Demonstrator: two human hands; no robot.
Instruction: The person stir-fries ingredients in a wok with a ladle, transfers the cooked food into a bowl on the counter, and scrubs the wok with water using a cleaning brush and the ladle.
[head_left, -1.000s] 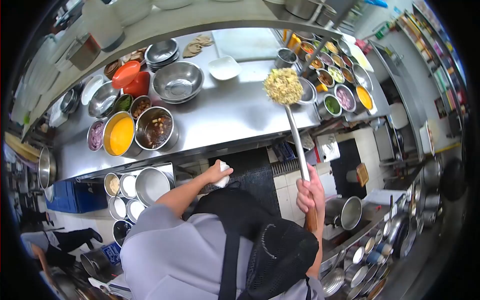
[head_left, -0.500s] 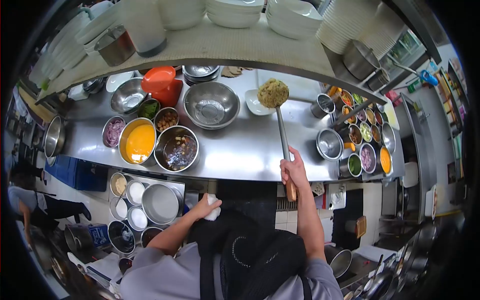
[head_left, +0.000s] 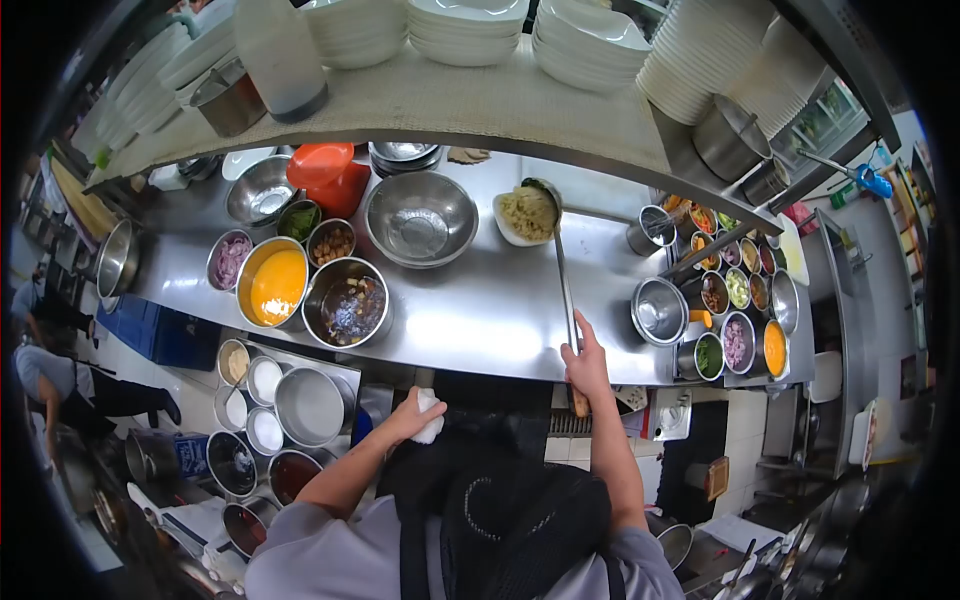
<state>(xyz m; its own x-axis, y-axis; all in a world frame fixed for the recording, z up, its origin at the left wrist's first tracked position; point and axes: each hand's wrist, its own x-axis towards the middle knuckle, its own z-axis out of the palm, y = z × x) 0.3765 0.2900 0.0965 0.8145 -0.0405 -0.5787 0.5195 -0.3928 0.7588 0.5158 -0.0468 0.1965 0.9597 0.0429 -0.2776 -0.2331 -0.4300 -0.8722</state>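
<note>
My right hand [head_left: 588, 362] is closed around the wooden handle of a long metal ladle [head_left: 566, 285], which reaches away over the steel counter. The ladle's head is tipped on its side above a white bowl [head_left: 506, 234]. A mound of pale brownish, grainy food that looks like fried rice [head_left: 526, 212] lies in the bowl and against the ladle's head. Near my waist, at the counter's front edge, my left hand [head_left: 404, 416] grips a crumpled white cloth [head_left: 429, 418]. Left of the bowl stands a large steel mixing bowl [head_left: 421, 215].
Pots of dark sauce [head_left: 350, 310], yellow-orange liquid [head_left: 273, 285] and sliced onion [head_left: 230, 257] stand at left. Several ingredient tins surround a steel bowl [head_left: 659, 308] at right. A shelf [head_left: 480, 110] with stacked dishes overhangs the counter. Another person [head_left: 70, 385] is at far left.
The ladle head has tipped over and come down onto the white bowl, and the food has slid into it. My left hand still holds the cloth in nearly the same place.
</note>
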